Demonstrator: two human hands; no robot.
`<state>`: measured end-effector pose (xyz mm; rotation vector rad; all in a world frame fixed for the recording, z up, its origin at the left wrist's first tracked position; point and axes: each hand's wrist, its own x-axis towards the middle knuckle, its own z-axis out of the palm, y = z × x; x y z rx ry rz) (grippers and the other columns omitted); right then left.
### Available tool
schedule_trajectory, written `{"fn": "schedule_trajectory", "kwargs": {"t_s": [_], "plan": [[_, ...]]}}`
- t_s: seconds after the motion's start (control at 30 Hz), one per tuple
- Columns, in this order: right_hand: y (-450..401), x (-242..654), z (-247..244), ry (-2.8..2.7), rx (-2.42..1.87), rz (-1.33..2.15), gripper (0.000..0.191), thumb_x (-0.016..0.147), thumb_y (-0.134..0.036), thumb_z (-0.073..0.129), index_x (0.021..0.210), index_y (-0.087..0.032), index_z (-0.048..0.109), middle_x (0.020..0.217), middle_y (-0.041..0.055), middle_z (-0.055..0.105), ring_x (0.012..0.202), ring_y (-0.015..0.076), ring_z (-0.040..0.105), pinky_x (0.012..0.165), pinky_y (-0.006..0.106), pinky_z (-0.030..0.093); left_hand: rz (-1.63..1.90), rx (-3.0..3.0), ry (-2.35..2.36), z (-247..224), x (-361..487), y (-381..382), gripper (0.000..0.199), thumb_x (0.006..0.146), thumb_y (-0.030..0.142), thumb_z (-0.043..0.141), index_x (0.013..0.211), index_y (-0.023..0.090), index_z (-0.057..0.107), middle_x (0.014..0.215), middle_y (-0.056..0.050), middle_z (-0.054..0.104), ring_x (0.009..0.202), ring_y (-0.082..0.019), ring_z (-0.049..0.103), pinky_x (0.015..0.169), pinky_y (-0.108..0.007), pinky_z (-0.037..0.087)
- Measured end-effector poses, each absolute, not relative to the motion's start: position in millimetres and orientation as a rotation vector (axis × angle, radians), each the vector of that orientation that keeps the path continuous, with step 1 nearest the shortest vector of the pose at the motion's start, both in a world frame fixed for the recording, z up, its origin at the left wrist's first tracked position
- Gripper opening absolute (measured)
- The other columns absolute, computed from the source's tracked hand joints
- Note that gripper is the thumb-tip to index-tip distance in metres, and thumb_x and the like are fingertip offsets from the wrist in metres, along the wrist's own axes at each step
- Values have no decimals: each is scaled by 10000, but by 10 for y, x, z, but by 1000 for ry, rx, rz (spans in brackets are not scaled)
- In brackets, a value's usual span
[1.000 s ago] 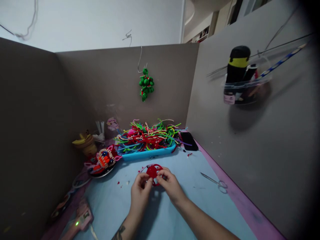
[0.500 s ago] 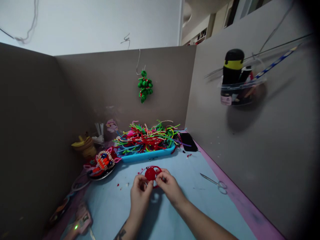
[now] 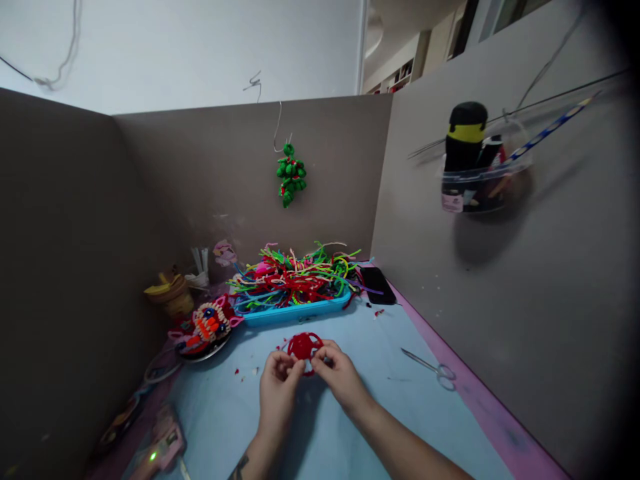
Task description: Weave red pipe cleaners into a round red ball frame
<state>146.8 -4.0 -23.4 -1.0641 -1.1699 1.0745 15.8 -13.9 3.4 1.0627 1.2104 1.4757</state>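
Observation:
A red round piece of knotted cord [image 3: 303, 346], with a solid middle and open loops round its rim, is between my two hands above the table. My left hand [image 3: 281, 383] pinches its lower left side with thumb and fingers. On the right edge, my right hand [image 3: 340, 373] grips a loop between thumb and forefinger. Part of the piece's near edge is hidden behind my fingers. Small red and white scraps lie on the blue mat [image 3: 380, 413] to the left of it.
A blue tray [image 3: 300, 311] heaped with coloured cords stands behind my hands. Scissors [image 3: 430, 367] lie at right, a black phone [image 3: 378, 285] behind them. At left are a plate of knotted figures [image 3: 210, 327] and a glue gun with a green light [image 3: 167, 440]. Grey panels surround the table.
The red piece has turned slightly, so its rim loops show more openly. Both hands keep their hold and have barely shifted.

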Motion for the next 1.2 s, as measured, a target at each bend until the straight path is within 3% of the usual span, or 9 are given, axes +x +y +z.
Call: {"fn": "schedule_trajectory", "kwargs": {"t_s": [0.4, 0.53, 0.73, 0.83, 0.97, 1.2], "plan": [[-4, 1580, -176, -1196, -1012, 1159, 331, 738, -482, 676, 629, -190, 567, 787, 14, 544, 745, 167, 520, 677, 262, 421, 1528, 1191, 1357, 5, 58, -36, 361, 686, 467, 716, 909, 195, 634, 830, -40, 661, 749, -188, 618, 675, -293, 495], [33, 1633, -198, -1307, -983, 1212, 316, 775, -473, 657, 659, -189, 585, 745, -1, 546, 692, 149, 509, 658, 255, 421, 1408, 1215, 1307, 37, 28, -13, 389, 694, 476, 701, 949, 184, 669, 741, -33, 695, 695, -194, 640, 660, -302, 490], [29, 1659, -237, -1266, -1104, 1038, 206, 719, -393, 704, 811, -212, 666, 1124, 78, 591, 1050, 249, 562, 812, 315, 462, 1350, 1051, 1227, 128, 38, -60, 492, 589, 474, 774, 954, 163, 664, 664, -29, 725, 629, -202, 662, 645, -306, 498], [11, 1657, -237, -1191, -1220, 906, 139, 689, -337, 720, 742, -219, 671, 1215, 96, 567, 1179, 290, 504, 946, 381, 410, 1375, 1001, 1200, 104, 55, -65, 518, 583, 469, 787, 977, 160, 659, 714, -55, 751, 680, -213, 685, 659, -297, 508], [0, 1614, -257, -1227, -1251, 893, 134, 693, -337, 726, 646, -215, 700, 1217, 112, 574, 1194, 307, 501, 1061, 444, 300, 1392, 1005, 1177, 34, 94, -74, 557, 607, 465, 788, 1049, 157, 647, 727, -56, 755, 693, -215, 697, 681, -304, 517], [-30, 1542, -285, -1171, -1203, 988, 244, 702, -443, 734, 678, -201, 722, 1212, 133, 574, 1173, 312, 519, 1059, 458, 313, 1355, 1086, 1158, -38, 106, -93, 532, 649, 420, 780, 1089, 156, 640, 739, -62, 757, 731, -221, 704, 737, -330, 520]]}}
